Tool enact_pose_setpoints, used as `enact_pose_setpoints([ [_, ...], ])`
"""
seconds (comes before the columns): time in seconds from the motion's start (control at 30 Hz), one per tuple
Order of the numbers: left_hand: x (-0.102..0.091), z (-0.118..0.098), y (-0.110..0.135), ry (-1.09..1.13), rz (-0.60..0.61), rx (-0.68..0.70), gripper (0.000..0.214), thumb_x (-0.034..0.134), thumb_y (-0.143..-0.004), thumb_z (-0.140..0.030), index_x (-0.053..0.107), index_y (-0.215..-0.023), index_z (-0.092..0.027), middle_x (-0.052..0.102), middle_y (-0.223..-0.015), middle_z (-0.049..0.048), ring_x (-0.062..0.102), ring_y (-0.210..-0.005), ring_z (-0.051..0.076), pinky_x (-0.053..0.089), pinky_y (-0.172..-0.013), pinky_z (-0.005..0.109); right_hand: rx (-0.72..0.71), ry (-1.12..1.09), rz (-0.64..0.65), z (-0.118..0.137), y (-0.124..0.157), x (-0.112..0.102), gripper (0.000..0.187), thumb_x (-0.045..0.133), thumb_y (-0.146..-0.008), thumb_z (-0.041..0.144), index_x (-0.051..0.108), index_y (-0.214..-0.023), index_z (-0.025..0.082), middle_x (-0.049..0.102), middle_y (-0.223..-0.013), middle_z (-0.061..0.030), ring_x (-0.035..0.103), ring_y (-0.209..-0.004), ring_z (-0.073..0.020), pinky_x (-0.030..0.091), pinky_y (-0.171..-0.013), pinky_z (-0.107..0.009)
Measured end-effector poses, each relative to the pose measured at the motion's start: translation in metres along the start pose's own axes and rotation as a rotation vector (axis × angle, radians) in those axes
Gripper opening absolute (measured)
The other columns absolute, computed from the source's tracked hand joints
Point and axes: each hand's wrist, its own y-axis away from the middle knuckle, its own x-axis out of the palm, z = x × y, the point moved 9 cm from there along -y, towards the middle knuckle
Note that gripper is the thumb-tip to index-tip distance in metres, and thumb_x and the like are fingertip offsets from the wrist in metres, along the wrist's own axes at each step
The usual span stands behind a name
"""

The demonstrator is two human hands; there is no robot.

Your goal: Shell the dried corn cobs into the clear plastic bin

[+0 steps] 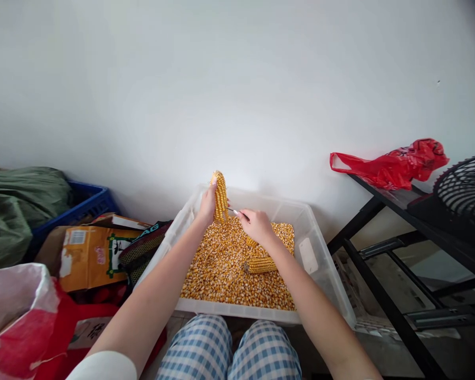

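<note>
White wall (237, 79) behind kernel bin (328, 274): left hand (207, 207) is gripping corn cob (220, 191) upright, right hand (257, 226) pinching thin tool (239, 213) toward it.

The left hand (207, 207) stands upright at arm's reach, fingers curled in a closed grip; the right hand (257, 226), knuckles up, pinches tight just beside it.
</note>
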Motion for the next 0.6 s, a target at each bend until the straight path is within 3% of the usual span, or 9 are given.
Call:
enact_pose_setpoints([
  [0.27, -0.0009, -0.0004, 0.0014, 0.088, -0.022, -0.025, 0.042, 0.052, -0.077, -0.052, 0.058, -0.090, -0.013, 0.064, -0.060, 0.0075, 0.064, -0.054, 0.020, 0.048, -0.047, 0.026, 0.025, -0.019, 0.004, -0.0005, 0.0005, 0.0016, 0.036, 0.035, -0.092, 0.036, 0.065, -0.080, 0.020, 0.066, -0.071, -0.0044, 0.054, -0.061, -0.0138, 0.028, -0.058, -0.025],
  [0.6, -0.0007, -0.0004, -0.0036, 0.002, 0.030, 0.041, 0.040, 0.053, -0.075, -0.053, 0.060, -0.083, -0.014, 0.065, -0.063, 0.0091, 0.064, -0.056, 0.020, 0.046, -0.046, 0.024, -0.011, -0.014, -0.015, 0.0004, 0.0014, 0.0039, 0.035, 0.034, -0.092, 0.035, 0.064, -0.081, 0.020, 0.066, -0.073, -0.0041, 0.055, -0.062, -0.0138, 0.029, -0.059, -0.024],
])
